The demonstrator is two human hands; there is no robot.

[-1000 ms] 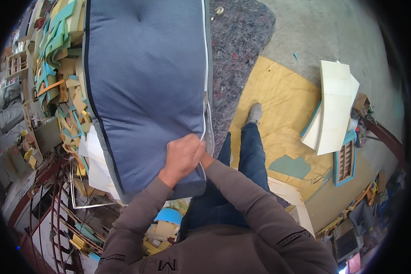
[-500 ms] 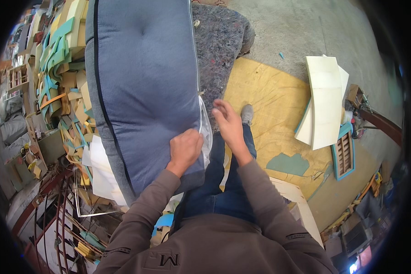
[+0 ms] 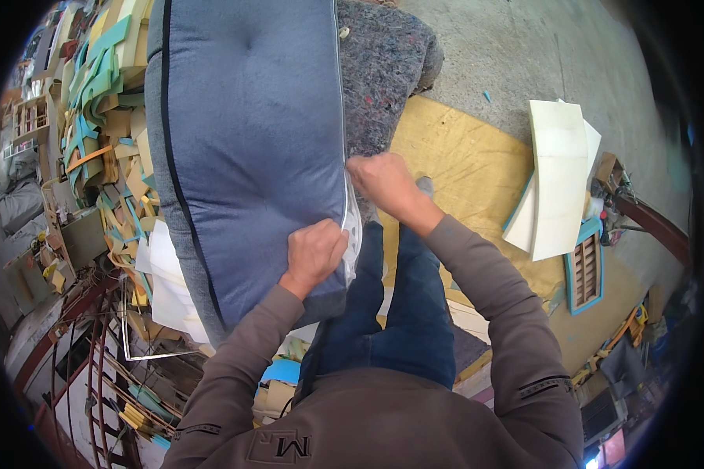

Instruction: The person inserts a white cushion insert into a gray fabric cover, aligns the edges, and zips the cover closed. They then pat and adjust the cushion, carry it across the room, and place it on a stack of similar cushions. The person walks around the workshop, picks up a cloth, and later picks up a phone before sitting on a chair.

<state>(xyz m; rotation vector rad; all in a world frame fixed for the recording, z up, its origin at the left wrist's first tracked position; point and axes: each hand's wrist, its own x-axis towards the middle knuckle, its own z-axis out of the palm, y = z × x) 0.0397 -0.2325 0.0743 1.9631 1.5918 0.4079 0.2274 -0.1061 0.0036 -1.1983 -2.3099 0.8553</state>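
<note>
A large blue-grey tufted cushion [image 3: 250, 117] with black piping along its left edge lies in front of me. A zipper [image 3: 342, 86] runs down its right side; near its lower end the seam gapes and white filling [image 3: 355, 234] shows. My left hand [image 3: 316, 254] is closed in a fist on the cushion's fabric beside this opening. My right hand [image 3: 383, 181] pinches at the zipper line, just above the gap. Its fingers cover the spot where the zipper pull sits.
Beneath the cushion lies a grey felt-like blanket [image 3: 383, 70]. A yellow sheet [image 3: 454, 148] covers part of the concrete floor. White foam slabs [image 3: 557, 180] and a blue-framed slatted piece [image 3: 585, 270] are at right. Foam scraps [image 3: 102, 86] pile up on the left.
My right hand has moved left to the cushion's edge and its open fingers have closed at the zipper pull. The left hand keeps its hold on the fabric.
</note>
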